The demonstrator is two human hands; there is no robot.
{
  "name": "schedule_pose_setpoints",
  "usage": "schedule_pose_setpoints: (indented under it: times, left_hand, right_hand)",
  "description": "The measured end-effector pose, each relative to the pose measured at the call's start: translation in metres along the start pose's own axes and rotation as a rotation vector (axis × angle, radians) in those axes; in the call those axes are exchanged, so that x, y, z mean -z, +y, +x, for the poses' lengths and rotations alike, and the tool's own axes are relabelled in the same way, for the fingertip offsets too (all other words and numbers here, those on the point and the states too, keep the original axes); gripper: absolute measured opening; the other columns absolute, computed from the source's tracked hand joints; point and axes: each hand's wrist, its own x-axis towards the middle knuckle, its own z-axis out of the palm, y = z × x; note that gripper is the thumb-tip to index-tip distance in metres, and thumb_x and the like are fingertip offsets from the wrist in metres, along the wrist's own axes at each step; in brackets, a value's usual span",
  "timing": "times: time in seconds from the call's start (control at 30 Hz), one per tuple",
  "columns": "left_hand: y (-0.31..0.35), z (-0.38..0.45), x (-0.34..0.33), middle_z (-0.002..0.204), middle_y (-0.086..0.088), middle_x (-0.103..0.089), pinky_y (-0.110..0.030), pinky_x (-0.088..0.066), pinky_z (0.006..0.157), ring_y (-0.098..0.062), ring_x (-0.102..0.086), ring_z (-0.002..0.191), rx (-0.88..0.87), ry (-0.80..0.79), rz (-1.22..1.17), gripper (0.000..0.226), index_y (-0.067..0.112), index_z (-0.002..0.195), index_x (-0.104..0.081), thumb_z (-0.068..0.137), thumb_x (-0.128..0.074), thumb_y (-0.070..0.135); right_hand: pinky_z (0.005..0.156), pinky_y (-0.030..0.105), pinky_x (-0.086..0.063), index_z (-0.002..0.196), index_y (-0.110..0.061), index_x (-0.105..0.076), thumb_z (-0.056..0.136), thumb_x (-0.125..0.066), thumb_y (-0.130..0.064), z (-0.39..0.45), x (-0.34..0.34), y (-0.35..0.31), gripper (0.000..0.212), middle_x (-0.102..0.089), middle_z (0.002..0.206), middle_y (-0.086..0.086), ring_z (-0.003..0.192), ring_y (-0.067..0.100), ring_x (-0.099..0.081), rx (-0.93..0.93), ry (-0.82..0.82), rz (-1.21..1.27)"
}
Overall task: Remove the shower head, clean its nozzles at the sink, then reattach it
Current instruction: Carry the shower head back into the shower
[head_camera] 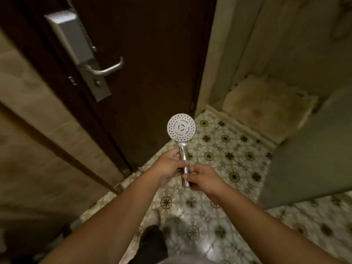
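Two hands on one shower head [181, 128], and it is up in the air right in the middle of the view, clear of any hose or wall bracket. Its round white face tilts toward the camera, rings of small nozzle holes plain to see around a circular centre piece. Below that runs the chrome handle [184, 157], pointing down toward the person.

Left hand [167, 166] has its grip closed round the middle of the handle, fingers curled over the chrome from the left side. Right hand [202, 179] sits lower, its grip pinched shut on the bottom end of the handle, thumb and fingertips right at the threaded tip. The two hands are nearly touching each other along the handle.

Behind the shower head stands a dark wooden door [152, 63], shut, with a silver lock plate and a curved lever handle [106, 70] up at the left. Underfoot is a patterned tile floor [224, 149], pale with dark flower-like motifs. A pale wall [266, 54] runs along the right, worn and stained near its base. Both forearms reach in bare from the bottom of the frame. Edges are blurred.
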Motion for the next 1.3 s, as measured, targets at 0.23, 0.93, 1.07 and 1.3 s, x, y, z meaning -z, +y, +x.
schedule_pose_setpoints:
  times: [0.23, 0.93, 1.07, 1.3]
  left_hand:
    - [0.052, 0.091, -0.021, 0.098, -0.019, -0.061, -0.032, -0.056, 0.068, -0.027, -0.066, 0.087, 0.048, -0.235, 0.169, 0.043, 0.012, 0.128, -0.057, 0.088, -0.063, -0.004]
    - [0.144, 0.274, -0.15, 0.094, -0.015, -0.066, -0.034, -0.056, 0.072, -0.023, -0.069, 0.083, 0.082, -0.521, 0.524, 0.036, 0.014, 0.122, -0.06, 0.088, -0.065, 0.002]
    - [0.163, 0.311, -0.196, 0.088, -0.009, -0.066, -0.03, -0.055, 0.069, -0.02, -0.068, 0.08, 0.087, -0.517, 0.545, 0.028, 0.018, 0.111, -0.064, 0.088, -0.064, 0.001]
    - [0.194, 0.365, -0.262, 0.088, -0.011, -0.065, -0.028, -0.056, 0.067, -0.018, -0.067, 0.078, 0.07, -0.528, 0.512, 0.03, 0.009, 0.118, -0.063, 0.089, -0.063, -0.001]
  right_hand:
    - [0.051, 0.02, -0.045, 0.081, -0.004, -0.065, 0.091, -0.061, -0.003, 0.044, 0.039, -0.028, 0.011, -0.058, 0.065, 0.006, 0.051, 0.007, -0.054, 0.041, 0.209, 0.086]
    - [0.058, 0.025, -0.044, 0.093, 0.005, -0.066, 0.091, -0.063, -0.009, 0.125, 0.181, -0.085, 0.015, -0.055, 0.071, 0.01, 0.064, 0.017, -0.052, 0.064, 0.586, 0.303]
    - [0.054, 0.023, -0.044, 0.092, 0.001, -0.066, 0.092, -0.061, -0.007, 0.142, 0.238, -0.098, 0.009, -0.058, 0.068, 0.006, 0.058, 0.012, -0.053, 0.083, 0.576, 0.346]
    - [0.048, 0.016, -0.045, 0.082, -0.006, -0.065, 0.093, -0.059, -0.003, 0.156, 0.323, -0.129, 0.012, -0.061, 0.054, -0.007, 0.05, 0.003, -0.057, 0.125, 0.57, 0.365]
